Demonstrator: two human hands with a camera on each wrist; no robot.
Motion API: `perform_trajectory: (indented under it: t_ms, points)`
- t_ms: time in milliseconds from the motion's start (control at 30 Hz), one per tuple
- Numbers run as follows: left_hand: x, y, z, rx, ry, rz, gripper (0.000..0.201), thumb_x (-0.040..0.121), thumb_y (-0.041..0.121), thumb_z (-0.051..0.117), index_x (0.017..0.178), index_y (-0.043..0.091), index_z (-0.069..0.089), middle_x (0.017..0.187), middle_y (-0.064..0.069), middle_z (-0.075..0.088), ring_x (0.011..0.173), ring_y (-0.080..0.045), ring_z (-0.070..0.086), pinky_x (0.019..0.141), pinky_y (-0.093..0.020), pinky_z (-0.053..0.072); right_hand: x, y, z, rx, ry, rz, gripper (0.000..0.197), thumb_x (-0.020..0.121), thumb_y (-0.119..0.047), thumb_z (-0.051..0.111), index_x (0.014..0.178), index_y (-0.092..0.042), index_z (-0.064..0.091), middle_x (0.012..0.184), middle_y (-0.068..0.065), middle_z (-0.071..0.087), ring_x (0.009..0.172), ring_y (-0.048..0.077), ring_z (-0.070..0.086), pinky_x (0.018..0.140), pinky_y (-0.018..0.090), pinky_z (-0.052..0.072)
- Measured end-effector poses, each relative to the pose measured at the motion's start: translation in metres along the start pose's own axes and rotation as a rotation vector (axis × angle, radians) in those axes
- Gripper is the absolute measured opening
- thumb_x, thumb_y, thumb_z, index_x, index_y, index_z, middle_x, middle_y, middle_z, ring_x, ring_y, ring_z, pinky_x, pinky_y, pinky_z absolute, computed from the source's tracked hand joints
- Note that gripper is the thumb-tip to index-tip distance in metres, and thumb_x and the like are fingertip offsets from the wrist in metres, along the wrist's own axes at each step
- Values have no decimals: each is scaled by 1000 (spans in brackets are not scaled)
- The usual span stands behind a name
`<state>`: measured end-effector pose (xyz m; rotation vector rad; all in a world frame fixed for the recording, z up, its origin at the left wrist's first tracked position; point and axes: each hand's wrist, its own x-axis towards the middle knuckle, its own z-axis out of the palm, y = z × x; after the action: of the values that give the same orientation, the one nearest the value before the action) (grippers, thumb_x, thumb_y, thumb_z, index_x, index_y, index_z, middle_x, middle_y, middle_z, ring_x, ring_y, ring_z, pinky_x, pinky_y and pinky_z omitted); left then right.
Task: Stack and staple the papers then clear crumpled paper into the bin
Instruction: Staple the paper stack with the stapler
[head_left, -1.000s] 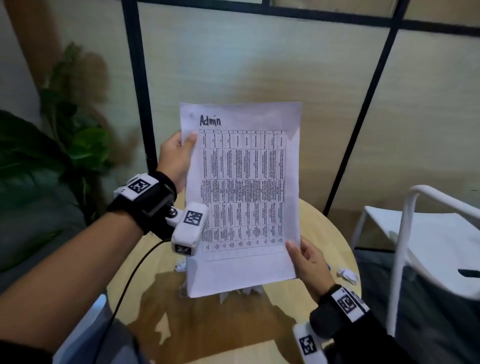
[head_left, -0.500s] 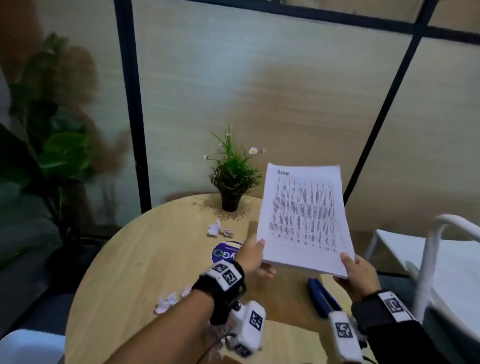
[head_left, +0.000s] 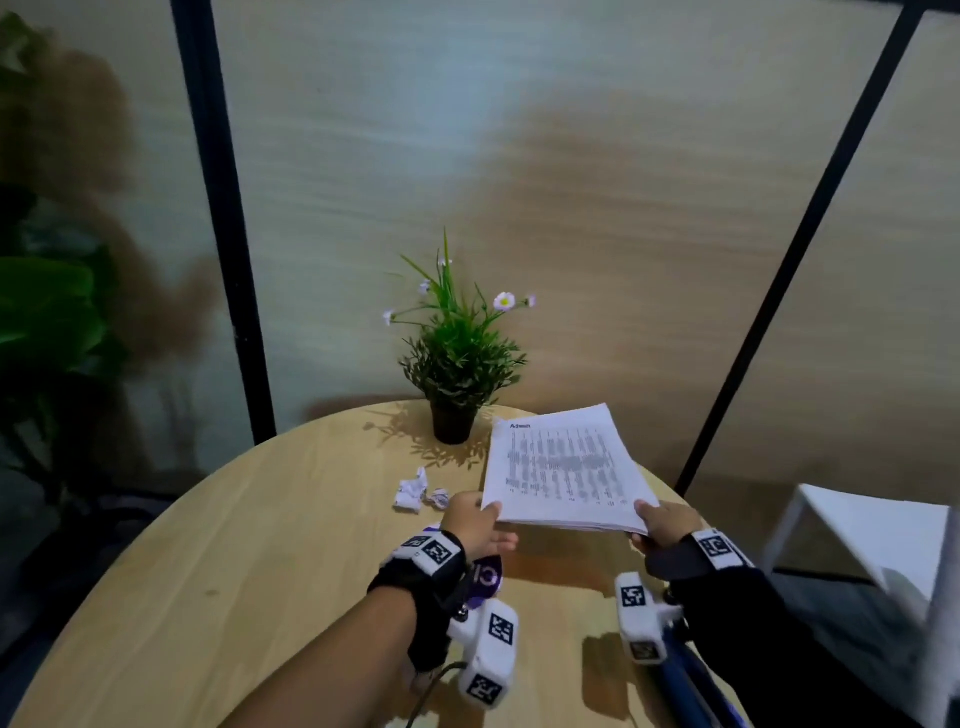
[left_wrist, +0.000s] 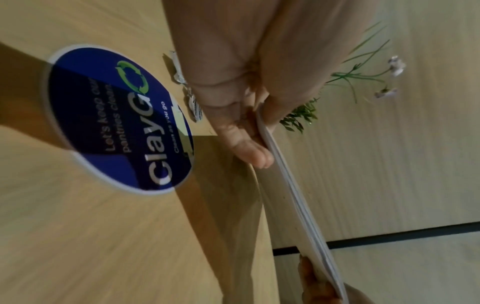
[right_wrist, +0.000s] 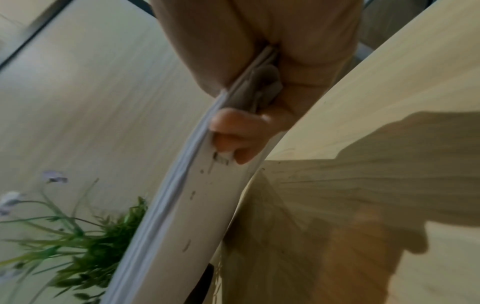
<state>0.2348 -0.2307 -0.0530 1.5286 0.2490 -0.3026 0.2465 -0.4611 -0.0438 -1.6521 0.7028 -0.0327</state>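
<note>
Both hands, left hand (head_left: 475, 525) and right hand (head_left: 665, 525), pinch the paper stack (head_left: 563, 470) by its near corners, above the round table (head_left: 208, 571). Its top sheet reads "Admin"; a blue sticker (left_wrist: 119, 119) below says "ClayGo".

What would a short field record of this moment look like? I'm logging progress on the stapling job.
papers: stack held above the table, near edge pinched at both corners
left hand: pinches left corner
right hand: pinches right corner
crumpled paper: on table, left of the stack
stapler: blue, on table under right wrist
potted plant: at table's far edge
sticker: round blue on table
bin: not in view
</note>
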Motion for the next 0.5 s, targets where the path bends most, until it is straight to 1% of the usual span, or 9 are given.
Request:
perform_trajectory:
  t_ms: [67,100,167,233,300,333,367,433,500]
  points:
    - [18,-3,-3,19,38,4,14,98,4,40,106,-1,51,91,-21,56,37,-13,57,38,-20,50,15,0,9,-95,6,-29,16,95,-13,51,93,2,55,55,6,56,53,21,49,39,20,42]
    - [26,-5,-5,27,58,13,12,97,2,42,104,-2,52,85,-21,57,33,-12,56,35,-20,49,19,0,16,-86,-3,-20,16,95,-12,51,103,1,55,63,8,57,56,19,50,46,24,45]
    - [38,-9,-9,65,99,24,7,94,-1,46,95,-3,52,77,-20,57,27,-10,53,32,-21,47,31,4,22,-127,-32,-10,32,95,-12,51,122,4,52,88,11,55,61,17,50,51,25,49]
    - [47,-15,-12,115,130,17,6,93,-1,48,91,-3,53,80,-22,58,26,-10,53,32,-21,48,39,9,29,-166,-39,19,36,94,-15,54,122,8,52,97,13,54,65,20,55,50,22,53]
    - [54,-22,-14,145,136,-4,8,93,0,48,95,-4,54,82,-25,59,26,-10,54,33,-21,48,48,17,31,-197,-28,13,38,89,-19,62,115,9,58,95,15,62,82,31,64,73,28,58]
    - [55,-24,-15,160,133,-25,10,93,0,48,98,-5,54,81,-25,60,26,-10,54,33,-21,48,56,23,32,-205,-30,27,40,85,-18,66,115,7,59,96,17,65,89,37,65,86,40,56]
    - [56,-27,-16,179,127,-54,9,93,-1,47,96,-6,54,76,-23,61,26,-11,54,33,-21,48,61,27,32,-192,-25,47,44,81,-16,69,118,5,58,101,20,66,93,40,64,90,48,53]
    - [52,-31,-17,225,97,-128,14,93,-6,43,82,-4,52,64,-18,59,30,-17,51,35,-23,48,59,29,35,-209,-5,74,49,79,-6,68,125,2,52,112,23,63,93,38,62,90,48,52]
    - [49,-32,-20,270,42,-199,23,91,-10,38,72,-3,48,59,-17,54,37,-17,43,41,-24,41,40,22,36,-256,-9,92,51,80,4,62,129,-1,48,98,18,61,80,35,60,79,46,56]
